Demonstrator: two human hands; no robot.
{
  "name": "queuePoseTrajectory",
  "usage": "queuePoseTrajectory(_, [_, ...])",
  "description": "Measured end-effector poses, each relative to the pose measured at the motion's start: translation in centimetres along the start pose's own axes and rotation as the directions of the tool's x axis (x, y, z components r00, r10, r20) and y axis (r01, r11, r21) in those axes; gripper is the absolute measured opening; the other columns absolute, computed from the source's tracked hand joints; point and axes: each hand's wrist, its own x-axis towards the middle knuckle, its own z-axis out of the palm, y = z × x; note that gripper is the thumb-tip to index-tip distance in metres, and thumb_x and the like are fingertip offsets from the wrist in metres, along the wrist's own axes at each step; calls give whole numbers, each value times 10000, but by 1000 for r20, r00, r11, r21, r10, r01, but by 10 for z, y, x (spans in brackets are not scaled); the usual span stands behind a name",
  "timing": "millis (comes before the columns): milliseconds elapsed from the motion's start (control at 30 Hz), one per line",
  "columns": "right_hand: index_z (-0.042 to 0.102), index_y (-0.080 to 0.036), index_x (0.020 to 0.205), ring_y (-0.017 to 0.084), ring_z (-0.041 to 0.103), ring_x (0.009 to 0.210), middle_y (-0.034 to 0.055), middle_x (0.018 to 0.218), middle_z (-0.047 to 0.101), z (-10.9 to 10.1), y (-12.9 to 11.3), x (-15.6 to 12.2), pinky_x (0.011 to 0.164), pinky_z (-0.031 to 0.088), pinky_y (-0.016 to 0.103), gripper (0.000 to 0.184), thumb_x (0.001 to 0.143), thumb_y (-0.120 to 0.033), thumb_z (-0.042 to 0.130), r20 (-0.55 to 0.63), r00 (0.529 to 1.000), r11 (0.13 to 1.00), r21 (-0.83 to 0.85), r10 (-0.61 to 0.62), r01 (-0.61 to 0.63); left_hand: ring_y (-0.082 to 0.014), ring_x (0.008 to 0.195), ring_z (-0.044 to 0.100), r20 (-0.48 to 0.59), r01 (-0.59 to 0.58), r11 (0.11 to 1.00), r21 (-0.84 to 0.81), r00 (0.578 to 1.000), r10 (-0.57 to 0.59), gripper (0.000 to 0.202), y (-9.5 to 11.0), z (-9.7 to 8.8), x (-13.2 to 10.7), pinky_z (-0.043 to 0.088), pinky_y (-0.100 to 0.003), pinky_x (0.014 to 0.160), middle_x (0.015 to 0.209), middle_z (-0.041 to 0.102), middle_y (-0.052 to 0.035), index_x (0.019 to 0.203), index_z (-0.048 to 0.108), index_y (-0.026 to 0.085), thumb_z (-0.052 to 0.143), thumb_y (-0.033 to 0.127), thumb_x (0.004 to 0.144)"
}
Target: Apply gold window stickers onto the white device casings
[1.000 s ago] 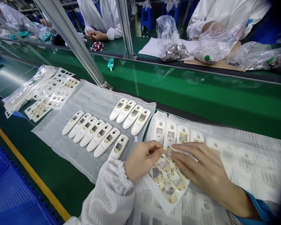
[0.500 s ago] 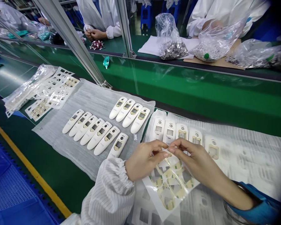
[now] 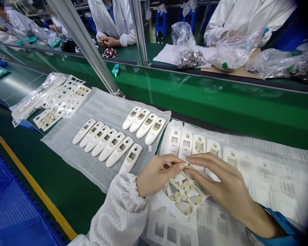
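Head camera view, angled down across a green conveyor belt point(image 3: 207, 102):
- The left hand point(image 3: 156, 177) is curling over the upper edge of a clear film sheet point(image 3: 184, 201) that is carrying beige die-cut adhesive rings, with its fingertips point(image 3: 178, 166) closing on the film
- The right hand point(image 3: 223, 181) is reaching over the same sheet from the other side, with its fingers stretched and their tips point(image 3: 191, 159) touching the film; I cannot tell whether they are gripping it
- The film sheet is sitting between the hands, partly raised over a white die-cut backing card point(image 3: 169, 229) and just below a row of white device shells point(image 3: 186, 145)
- Those shells are lying face up in a white moulded tray point(image 3: 272, 177), beside the right hand
- Further white device housings point(image 3: 118, 150) are lying in two slanted rows on a grey mesh sheet point(image 3: 66, 147), near the left hand
- A small label point(image 3: 150, 148) is lying at that sheet's edge
- Stacked die-cut sheets point(image 3: 66, 99) are resting beside a clear plastic bag point(image 3: 33, 97)
- Across the belt, a co-worker's hands point(image 3: 109, 42) are clasping together near a bag of small metal parts point(image 3: 188, 58)
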Motion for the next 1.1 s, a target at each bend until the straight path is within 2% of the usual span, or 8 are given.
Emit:
queuePoseTrajectory(200, [604, -211, 1017, 199, 587, 903, 61, 986, 620, -5, -4, 0, 681, 503, 343, 232, 824, -82, 619, -56, 995, 992, -102, -82, 76, -136, 742, 550, -91, -68, 989, 135, 993, 81, 200, 14, 5, -10, 422, -241, 666, 754, 601, -19, 894, 711, 159, 534, 252, 883])
queuePoseTrajectory(333, [624, -192, 1029, 207, 576, 893, 70, 1000, 631, -7, -5, -5, 706, 490, 364, 301, 787, -13, 623, -68, 973, 940, -283, -219, 192, -125, 706, 535, -104, -48, 986, 158, 992, 65, 211, 16, 8, -14, 406, -238, 640, 726, 593, -4, 917, 709, 173, 517, 260, 894])
queuePoseTrajectory(467, [640, -184, 1022, 211, 579, 872, 75, 992, 644, -7, -5, -9, 719, 494, 372, 330, 759, 15, 623, -43, 951, 893, -357, -307, 272, -121, 691, 535, -115, -12, 988, 154, 993, 30, 220, 16, 8, -16, 377, -235, 593, 740, 623, -4, 926, 706, 178, 506, 264, 898])
queuePoseTrajectory(567, [628, -180, 1056, 212, 585, 872, 74, 986, 645, -6, -6, -8, 722, 498, 371, 355, 749, -4, 655, -61, 950, 901, -342, -306, 268, -130, 712, 554, -109, -5, 986, 166, 994, 23, 236, 16, 8, -17, 378, -238, 599, 772, 650, -15, 918, 702, 168, 495, 280, 904])
queuePoseTrajectory(667, [587, -178, 1131, 213, 588, 890, 75, 985, 631, -5, -8, -5, 702, 502, 362, 390, 768, -74, 684, -105, 978, 962, -227, -179, 152, -139, 736, 571, -107, -3, 983, 184, 994, 23, 239, 15, 9, -19, 390, -242, 616, 806, 663, -24, 957, 694, 166, 493, 284, 904])
queuePoseTrajectory(767, [586, -188, 1103, 200, 585, 895, 70, 985, 612, -6, -10, -3, 684, 505, 344, 320, 804, -102, 659, -69, 993, 990, -109, -92, 84, -139, 741, 573, -109, 0, 981, 195, 994, 21, 230, 15, 10, -21, 401, -243, 628, 820, 660, -23, 983, 687, 168, 502, 272, 896])
queuePoseTrajectory(967, [626, -190, 1023, 202, 574, 869, 62, 1000, 647, -8, -10, -7, 713, 483, 382, 270, 797, -42, 637, 0, 957, 904, -330, -290, 274, -122, 672, 554, -116, 27, 976, 218, 993, -2, 221, 14, 12, -22, 392, -233, 595, 741, 639, 6, 902, 693, 198, 491, 288, 897])
queuePoseTrajectory(1100, [620, -168, 1016, 206, 574, 878, 66, 992, 664, -9, -10, -10, 744, 491, 387, 269, 784, -34, 645, 31, 938, 870, -365, -345, 332, -123, 667, 555, -127, 84, 974, 211, 990, -58, 224, 11, 11, -20, 397, -242, 618, 730, 643, 11, 879, 684, 193, 489, 303, 896])
